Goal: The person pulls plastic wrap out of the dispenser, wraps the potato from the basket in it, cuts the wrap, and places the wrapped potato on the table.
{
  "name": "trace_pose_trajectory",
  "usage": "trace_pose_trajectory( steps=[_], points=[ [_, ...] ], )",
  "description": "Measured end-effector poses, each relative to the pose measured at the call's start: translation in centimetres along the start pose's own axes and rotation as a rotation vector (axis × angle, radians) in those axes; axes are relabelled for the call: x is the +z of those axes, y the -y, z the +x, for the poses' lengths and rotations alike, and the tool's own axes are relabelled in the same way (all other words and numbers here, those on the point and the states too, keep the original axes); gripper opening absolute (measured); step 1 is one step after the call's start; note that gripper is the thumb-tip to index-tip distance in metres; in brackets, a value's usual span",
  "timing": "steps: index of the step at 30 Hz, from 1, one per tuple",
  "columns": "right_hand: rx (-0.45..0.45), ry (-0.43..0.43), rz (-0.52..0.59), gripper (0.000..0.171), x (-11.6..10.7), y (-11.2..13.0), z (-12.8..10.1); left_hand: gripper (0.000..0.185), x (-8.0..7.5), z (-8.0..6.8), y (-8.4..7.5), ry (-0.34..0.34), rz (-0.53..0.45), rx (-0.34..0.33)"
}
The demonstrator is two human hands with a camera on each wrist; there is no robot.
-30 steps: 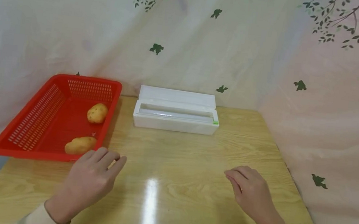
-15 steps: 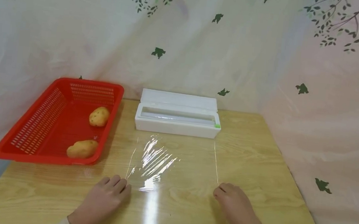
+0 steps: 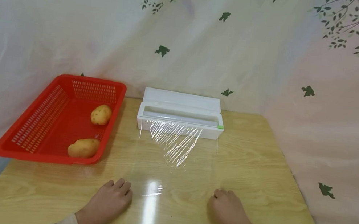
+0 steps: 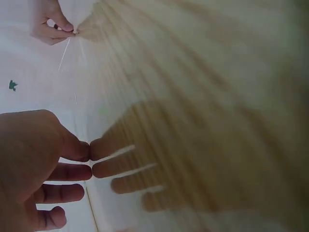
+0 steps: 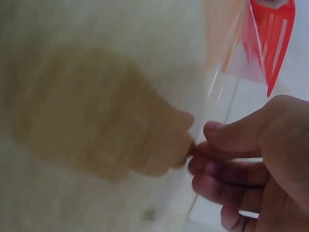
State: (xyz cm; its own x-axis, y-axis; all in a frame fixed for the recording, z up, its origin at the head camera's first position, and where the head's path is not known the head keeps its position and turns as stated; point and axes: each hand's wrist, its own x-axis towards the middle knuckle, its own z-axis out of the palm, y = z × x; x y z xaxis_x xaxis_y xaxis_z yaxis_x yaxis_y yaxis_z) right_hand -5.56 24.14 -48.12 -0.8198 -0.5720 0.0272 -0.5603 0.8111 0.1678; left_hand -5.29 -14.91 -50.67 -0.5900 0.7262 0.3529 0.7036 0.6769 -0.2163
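A white cling film dispenser box (image 3: 180,114) stands open at the back of the wooden table (image 3: 259,164). A sheet of clear film (image 3: 175,151) runs from its slot toward me and lies low over the tabletop. My left hand (image 3: 118,189) holds the sheet's near left corner with curled fingers against the table; in the left wrist view its fingertips (image 4: 84,162) touch the wood. My right hand (image 3: 221,198) pinches the near right corner, and the right wrist view shows thumb and forefinger (image 5: 200,140) closed on the film edge.
A red slotted basket (image 3: 38,121) sits at the left of the table with two potatoes (image 3: 101,114) (image 3: 83,147) in it. A leaf-printed curtain (image 3: 187,36) hangs behind and to the right of the table.
The film has been drawn out of the box toward me. Both hands moved back to the near part of the table and lowered onto it, holding the sheet's corners.
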Motion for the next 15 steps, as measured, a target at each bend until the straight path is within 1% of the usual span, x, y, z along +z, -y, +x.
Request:
trace_pose_trajectory(
  steps=[1,2,5,8,10,12,15],
  points=[
    [0.018,0.022,-0.002,0.009,-0.1,0.4,-0.3,0.013,0.0,-0.1,-0.3,-0.003,0.004,-0.004],
    [0.045,0.055,0.010,0.012,-0.3,0.9,-0.7,0.017,-0.1,-0.3,-0.6,-0.008,0.008,-0.008],
    [0.121,0.104,0.047,0.030,-0.2,2.2,-1.8,0.026,-0.3,-0.8,-1.5,-0.044,-0.004,-0.033],
    [0.161,0.094,0.069,0.037,0.1,3.1,-2.5,0.030,-0.4,-1.1,-2.1,-0.064,-0.032,-0.063],
    [0.179,0.086,0.080,0.037,0.3,3.4,-2.8,0.032,-0.6,-1.2,-2.4,-0.052,-0.060,-0.093],
    [0.212,0.110,0.122,0.034,0.4,3.5,-2.8,0.032,-0.8,-1.4,-2.5,-0.019,-0.083,-0.131],
    [0.322,0.156,0.233,0.033,0.5,3.5,-2.9,0.030,-1.0,-1.8,-2.5,0.022,-0.124,-0.201]
  ],
)
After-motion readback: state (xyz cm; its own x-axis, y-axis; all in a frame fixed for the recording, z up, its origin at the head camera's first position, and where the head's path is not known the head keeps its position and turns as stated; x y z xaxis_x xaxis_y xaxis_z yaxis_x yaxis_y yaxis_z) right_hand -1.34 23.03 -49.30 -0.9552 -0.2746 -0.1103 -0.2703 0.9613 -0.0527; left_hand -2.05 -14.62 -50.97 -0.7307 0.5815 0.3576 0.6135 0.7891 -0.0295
